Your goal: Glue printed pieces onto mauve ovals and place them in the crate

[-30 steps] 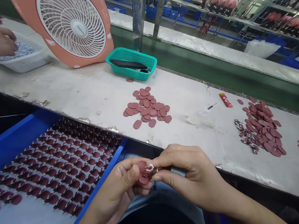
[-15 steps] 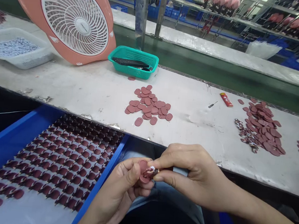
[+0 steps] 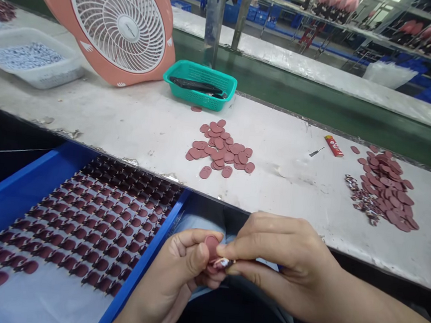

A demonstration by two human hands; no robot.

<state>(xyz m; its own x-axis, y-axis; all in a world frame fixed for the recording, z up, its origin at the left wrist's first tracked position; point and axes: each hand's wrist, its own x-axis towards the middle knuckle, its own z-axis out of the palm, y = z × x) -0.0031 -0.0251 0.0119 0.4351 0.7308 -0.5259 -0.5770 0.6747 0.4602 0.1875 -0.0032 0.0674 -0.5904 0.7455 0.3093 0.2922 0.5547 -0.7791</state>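
Observation:
My left hand (image 3: 175,273) pinches a reddish-brown oval disc (image 3: 211,246) between thumb and fingers, above my lap. Against the lower edge of this disc, my right hand (image 3: 289,263) grips a small white-and-brown piece (image 3: 223,263) between thumb and forefinger. Its exact shape is hidden by the fingers. Beyond my hands, a loose pile of similar discs (image 3: 220,149) lies on the white worktable (image 3: 280,202). Farther right is a larger disc pile (image 3: 390,189), with small brown-and-white pieces (image 3: 363,202) heaped along its left side.
A blue crate (image 3: 155,246) at left holds rows of dark red pieces on a pale sheet. Behind stand a pink fan (image 3: 127,28), a green basket (image 3: 198,99) and a white tub (image 3: 37,78). A small blade-like tool (image 3: 316,151) lies beside a red packet (image 3: 333,146).
The camera view has shifted slightly, so the table things appear farther right and higher. In my hands the disc has turned and the small piece sits at its lower edge.

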